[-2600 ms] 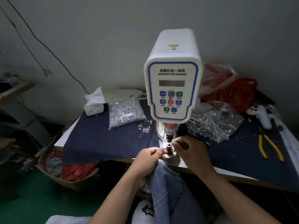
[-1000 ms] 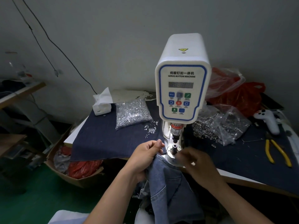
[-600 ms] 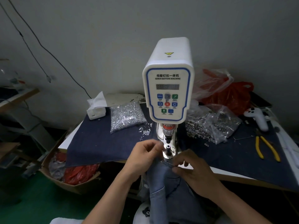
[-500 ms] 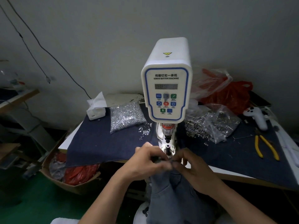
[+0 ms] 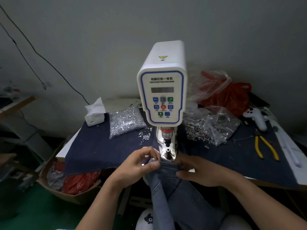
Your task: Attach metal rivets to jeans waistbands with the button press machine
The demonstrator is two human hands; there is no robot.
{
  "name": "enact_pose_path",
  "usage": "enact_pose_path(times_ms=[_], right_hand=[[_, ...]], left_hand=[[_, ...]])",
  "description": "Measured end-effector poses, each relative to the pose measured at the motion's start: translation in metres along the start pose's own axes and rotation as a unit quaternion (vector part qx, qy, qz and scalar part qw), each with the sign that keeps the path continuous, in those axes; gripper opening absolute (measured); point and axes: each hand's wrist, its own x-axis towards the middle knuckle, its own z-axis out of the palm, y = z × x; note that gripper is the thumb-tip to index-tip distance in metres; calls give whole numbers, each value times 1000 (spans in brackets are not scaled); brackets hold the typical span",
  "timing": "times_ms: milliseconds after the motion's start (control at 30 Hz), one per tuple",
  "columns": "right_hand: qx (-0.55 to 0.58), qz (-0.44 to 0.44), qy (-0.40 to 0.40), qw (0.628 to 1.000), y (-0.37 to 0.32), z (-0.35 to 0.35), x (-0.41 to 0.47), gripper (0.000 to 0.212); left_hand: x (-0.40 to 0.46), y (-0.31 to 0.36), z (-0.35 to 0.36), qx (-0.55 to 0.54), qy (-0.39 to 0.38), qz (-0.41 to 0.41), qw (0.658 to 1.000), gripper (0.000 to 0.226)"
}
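The white servo button machine (image 5: 162, 83) stands at the table's front edge, its lower die (image 5: 168, 151) bare. Blue jeans (image 5: 176, 193) hang down from the edge toward my lap. My left hand (image 5: 141, 163) pinches the waistband (image 5: 167, 166) at its left end, where a small metal rivet (image 5: 152, 159) shows between thumb and fingers. My right hand (image 5: 194, 170) grips the waistband just right of the die, fingers curled over the denim. Both hands hold the band a little in front of and below the die.
A bag of silver rivets (image 5: 124, 122) lies left of the machine, another bag of metal parts (image 5: 209, 128) right. Yellow pliers (image 5: 265, 146), a white controller (image 5: 255, 117), a tissue box (image 5: 95, 113) and red bags (image 5: 232, 95) share the dark cloth. A cardboard box (image 5: 69, 181) sits below left.
The waistband has come off the die and now sits in front of it. My hands have drawn apart along the band, the right one sliding rightward.
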Motion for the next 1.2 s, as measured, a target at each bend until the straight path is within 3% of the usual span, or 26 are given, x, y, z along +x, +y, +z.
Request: enact_pose_path(times_ms=[100, 233, 300, 400, 467, 533, 667, 800, 1200], right_hand=[[-6, 2, 29, 1000, 3, 5, -3, 15], [17, 23, 67, 997, 2, 5, 0, 15], [35, 49, 83, 995, 3, 1, 2, 15], [97, 71, 90, 989, 10, -2, 3, 15], [132, 84, 99, 983, 15, -2, 7, 4], [149, 99, 123, 976, 18, -2, 13, 10], [146, 124, 148, 970, 24, 0, 25, 15], [220, 151, 145, 953, 33, 4, 31, 20], [372, 183, 151, 897, 50, 4, 46, 31]], left_hand=[[-2, -20, -4, 155, -9, -36, 987, 17], [0, -29, -2, 156, -11, -95, 983, 27], [1, -32, -3, 150, 2, -102, 983, 35], [3, -36, 0, 100, 17, -90, 991, 26], [7, -37, 5, 31, 15, -94, 995, 19], [13, -40, 8, -9, 25, -104, 994, 18], [23, -51, 8, 12, 61, -125, 990, 19], [28, -63, 10, -9, 84, -165, 983, 22], [43, -74, 14, -58, 88, -147, 984, 30]])
